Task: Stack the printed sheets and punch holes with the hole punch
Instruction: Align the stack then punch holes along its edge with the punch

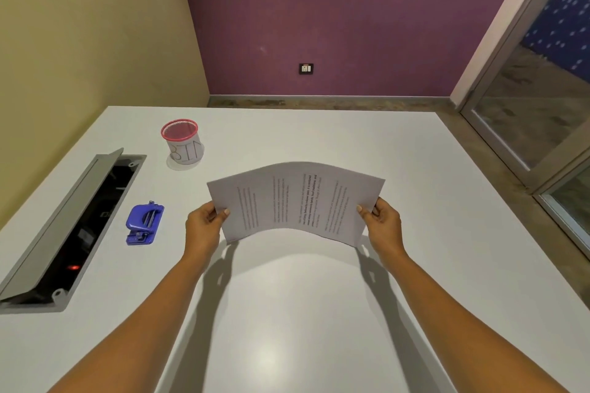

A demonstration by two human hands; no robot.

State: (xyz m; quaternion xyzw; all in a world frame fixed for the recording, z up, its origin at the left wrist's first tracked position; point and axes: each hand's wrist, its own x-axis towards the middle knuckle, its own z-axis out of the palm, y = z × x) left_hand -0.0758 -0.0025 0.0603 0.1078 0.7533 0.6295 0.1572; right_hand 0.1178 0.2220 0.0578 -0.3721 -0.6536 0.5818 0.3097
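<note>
While held: sheets (295, 202); cup (183, 145) contents unclear

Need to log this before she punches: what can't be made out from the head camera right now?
- Printed sheets: sheet count hidden, only the top page shows; text too small and blurred to read.
- Left hand and right hand: fingers hidden behind the paper.
- Hole punch: slot and any guide marks too small.
- Cable box: inside too dark.
- Mesh cup: contents unclear.

white table (447, 201), purple wall (335, 9), yellow wall (79, 25), glass door (542, 112)
</note>
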